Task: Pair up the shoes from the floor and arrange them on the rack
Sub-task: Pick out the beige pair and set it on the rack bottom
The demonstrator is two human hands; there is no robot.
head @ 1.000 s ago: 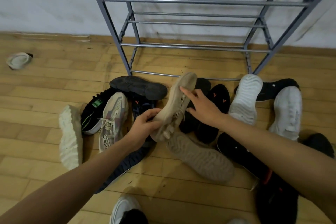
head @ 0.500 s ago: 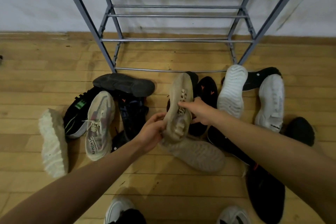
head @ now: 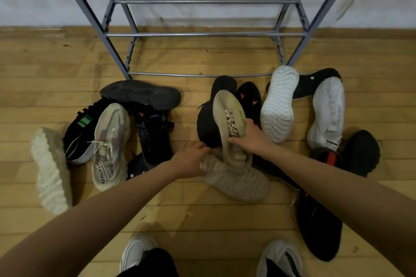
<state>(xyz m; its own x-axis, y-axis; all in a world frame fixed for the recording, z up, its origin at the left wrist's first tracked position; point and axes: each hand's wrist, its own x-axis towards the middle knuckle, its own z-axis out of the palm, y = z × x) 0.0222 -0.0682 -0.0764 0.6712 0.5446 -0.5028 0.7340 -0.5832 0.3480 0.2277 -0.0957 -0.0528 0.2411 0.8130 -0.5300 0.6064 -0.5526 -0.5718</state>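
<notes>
While the right hand (head: 249,139) grips one tan sneaker (head: 227,117) by its laced middle, toe raised over the pile, the left hand (head: 191,157) holds the end of the second tan sneaker (head: 240,183), lying sole-up on the floor. Both look light and bendy; the heel rim seems firmest. The rack (head: 202,34) stands behind.

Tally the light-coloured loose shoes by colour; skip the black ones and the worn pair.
Beige: 2, the lifted beige shoe in the right hand and the sole-up beige shoe under the left hand.
White: 2, the sole-up white shoe and the rightmost white shoe.
Cream: 1, the cream sole-up shoe.
White with pink and grey: 1, the patterned sneaker.
Total: 6.
</notes>
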